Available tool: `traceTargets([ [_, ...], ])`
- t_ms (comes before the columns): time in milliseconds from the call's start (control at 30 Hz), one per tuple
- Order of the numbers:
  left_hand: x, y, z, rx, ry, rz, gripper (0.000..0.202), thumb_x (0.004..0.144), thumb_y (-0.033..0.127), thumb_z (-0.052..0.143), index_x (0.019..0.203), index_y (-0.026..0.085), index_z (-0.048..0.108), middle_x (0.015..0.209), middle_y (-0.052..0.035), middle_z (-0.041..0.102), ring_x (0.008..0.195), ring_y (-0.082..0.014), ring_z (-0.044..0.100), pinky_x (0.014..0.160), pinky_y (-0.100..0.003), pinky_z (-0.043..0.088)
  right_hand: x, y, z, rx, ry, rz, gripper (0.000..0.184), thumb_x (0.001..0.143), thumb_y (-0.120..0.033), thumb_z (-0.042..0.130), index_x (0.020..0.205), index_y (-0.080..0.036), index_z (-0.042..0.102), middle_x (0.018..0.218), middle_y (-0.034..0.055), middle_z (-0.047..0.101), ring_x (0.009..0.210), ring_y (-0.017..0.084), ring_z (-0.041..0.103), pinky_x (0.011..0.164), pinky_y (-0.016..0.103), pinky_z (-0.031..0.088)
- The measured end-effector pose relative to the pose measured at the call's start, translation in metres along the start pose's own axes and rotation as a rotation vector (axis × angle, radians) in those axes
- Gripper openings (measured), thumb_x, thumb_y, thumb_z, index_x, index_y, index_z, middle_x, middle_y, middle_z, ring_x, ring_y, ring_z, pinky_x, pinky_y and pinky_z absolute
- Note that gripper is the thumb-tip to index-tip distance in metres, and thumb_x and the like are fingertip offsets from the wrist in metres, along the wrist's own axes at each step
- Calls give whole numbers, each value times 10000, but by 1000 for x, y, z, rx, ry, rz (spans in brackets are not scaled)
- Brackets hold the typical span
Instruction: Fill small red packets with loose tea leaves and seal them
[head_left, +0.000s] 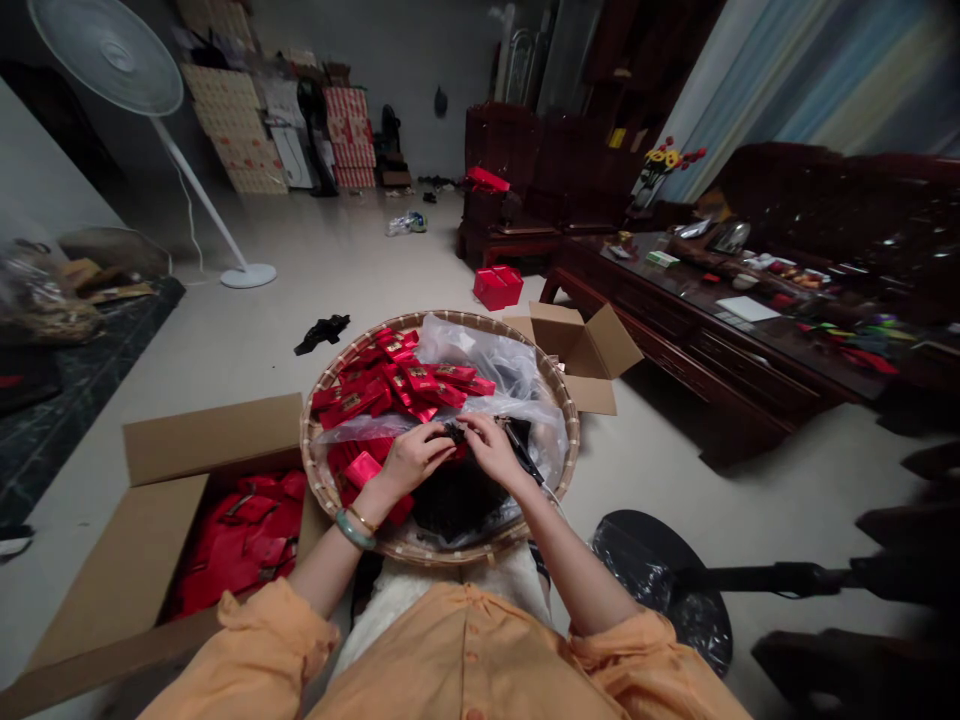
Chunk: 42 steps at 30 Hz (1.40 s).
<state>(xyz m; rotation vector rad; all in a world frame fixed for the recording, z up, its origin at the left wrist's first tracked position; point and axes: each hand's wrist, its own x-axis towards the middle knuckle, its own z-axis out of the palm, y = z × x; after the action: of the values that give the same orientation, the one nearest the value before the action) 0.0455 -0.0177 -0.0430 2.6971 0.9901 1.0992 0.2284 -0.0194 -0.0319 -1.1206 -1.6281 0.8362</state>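
Observation:
A round woven bamboo tray (319, 470) rests on my lap. It holds several small red packets (397, 385), a crumpled clear plastic bag (487, 370) and a heap of dark loose material (457, 500). My left hand (411, 458) and my right hand (491, 448) meet over the tray's middle, fingers pinched together on a small dark item (454, 432) that I cannot make out. A green bangle sits on my left wrist.
An open cardboard box (142, 560) with red bags stands at my left. A smaller open box (581, 355) lies beyond the tray. A dark pan (660, 580) lined with plastic is at my right. A long dark wooden table (720, 330) runs along the right; a standing fan (112, 60) is far left.

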Motion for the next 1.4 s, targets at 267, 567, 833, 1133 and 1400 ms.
traceTargets([
  [267,-1,0,-5,-43,-4,-26,143,860,202,506,914,168,633,942,-86,617,982,-199,579,856,-364,504,-10,-13,-4,-476,-181,-251,202,819,-183,506,966,-202,643,1049,78,580,1006,206,487,911,367,391],
  [567,-3,-2,-5,-62,-103,-19,143,858,197,502,943,164,612,1000,-99,619,1023,-210,560,901,-384,472,-12,-30,-11,-666,-247,-213,199,806,-171,524,989,-204,594,970,63,554,931,192,497,814,308,407],
  [833,-6,5,1,-143,-81,-88,196,869,196,473,1043,175,558,1005,-91,555,943,-182,571,813,-335,511,-11,-32,-14,-917,-358,-168,151,850,-316,538,928,-219,623,928,64,557,869,190,520,679,261,400],
  [1133,-20,-1,17,-358,31,-455,244,779,285,610,995,182,661,987,-80,696,897,-207,654,842,-352,515,-12,-16,-14,-827,-360,-214,141,854,-285,543,914,-223,654,939,62,578,879,180,541,693,259,415],
  [1400,-4,-3,19,-614,187,-714,223,706,356,635,775,154,696,765,-36,717,701,-181,652,682,-287,521,0,-5,-13,-233,-111,-112,194,795,-270,594,971,-188,614,808,26,617,713,145,566,666,263,448],
])
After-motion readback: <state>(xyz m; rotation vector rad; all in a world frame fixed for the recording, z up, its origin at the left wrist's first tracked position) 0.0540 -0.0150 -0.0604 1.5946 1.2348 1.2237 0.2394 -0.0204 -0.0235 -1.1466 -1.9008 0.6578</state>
